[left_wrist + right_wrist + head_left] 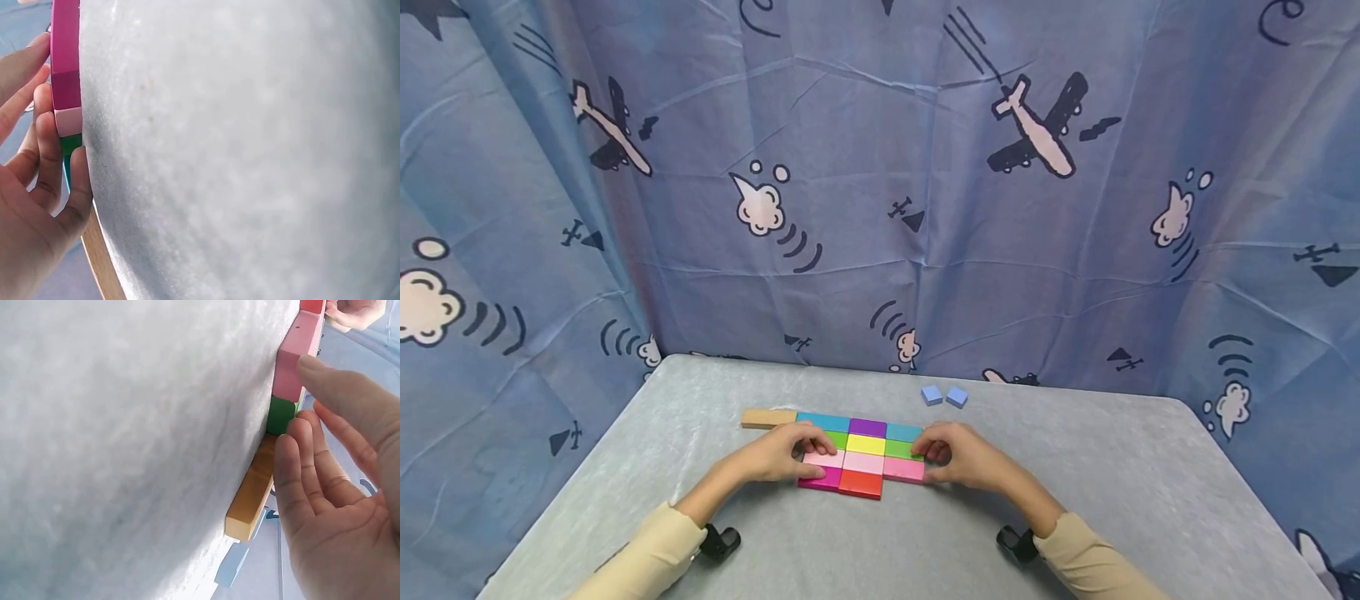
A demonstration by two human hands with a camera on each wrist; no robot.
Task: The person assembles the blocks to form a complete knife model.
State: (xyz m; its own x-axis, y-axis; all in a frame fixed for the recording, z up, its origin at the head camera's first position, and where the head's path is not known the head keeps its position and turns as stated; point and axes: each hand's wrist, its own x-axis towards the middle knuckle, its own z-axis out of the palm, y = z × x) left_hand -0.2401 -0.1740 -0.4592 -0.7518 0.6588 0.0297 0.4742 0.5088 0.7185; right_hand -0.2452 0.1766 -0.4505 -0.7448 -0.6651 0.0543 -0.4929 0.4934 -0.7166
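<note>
Coloured wooden blocks lie flat and packed in rows, among them a purple block (868,427), a yellow block (866,444) and a red block (861,483). At the left side, my left hand (784,454) touches the edge of the group, its thumb by the magenta block (822,481). My right hand (968,457) is at the opposite side, thumb against a pink block (290,372) and fingertips near a green block (283,415). Neither hand wraps round a block. A tan block (251,494) beside the right fingers is hidden in the head view.
Another tan block (767,417) extends left from the back row. Two small blue blocks, one left (932,395) and one right (957,397), lie farther back on the grey-white table (1120,500). A patterned blue curtain (850,167) hangs behind.
</note>
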